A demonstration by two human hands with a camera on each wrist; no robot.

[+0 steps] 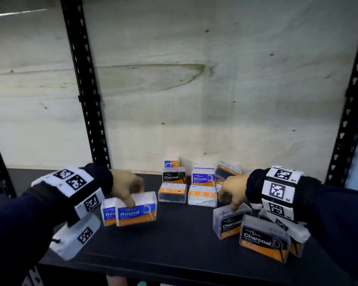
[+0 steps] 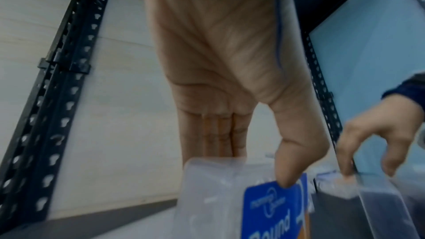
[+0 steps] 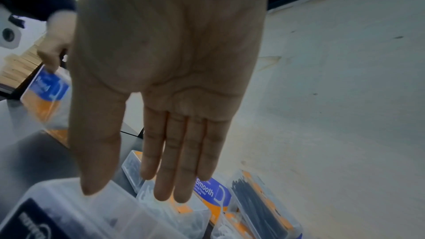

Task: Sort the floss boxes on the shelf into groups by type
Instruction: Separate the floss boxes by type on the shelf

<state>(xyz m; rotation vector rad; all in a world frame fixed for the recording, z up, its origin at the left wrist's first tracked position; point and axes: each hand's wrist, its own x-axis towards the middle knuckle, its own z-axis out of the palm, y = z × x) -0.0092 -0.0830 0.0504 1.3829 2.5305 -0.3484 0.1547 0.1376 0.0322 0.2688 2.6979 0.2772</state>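
On the black shelf point(image 1: 174, 242), my left hand point(image 1: 133, 196) pinches the top of a blue "Round" floss box point(image 1: 135, 211), thumb on the label side and fingers behind. It is close beside a second Round box point(image 1: 108, 213). In the left wrist view the thumb presses the Round box point(image 2: 271, 212). My right hand point(image 1: 227, 203) holds the top of a tilted "Charcoal" box point(image 1: 228, 223), thumb at its front edge and nearly straight fingers behind it. Another Charcoal box point(image 1: 264, 238) stands just in front, to the right.
At the back middle, an upright Charcoal box point(image 1: 174, 177) and a purple "Smooth" box point(image 1: 203, 178) each sit on a flat box. A small blue box point(image 1: 171, 163) and a leaning box point(image 1: 227, 170) stand by the plywood wall. Black posts point(image 1: 83, 89) flank the shelf.
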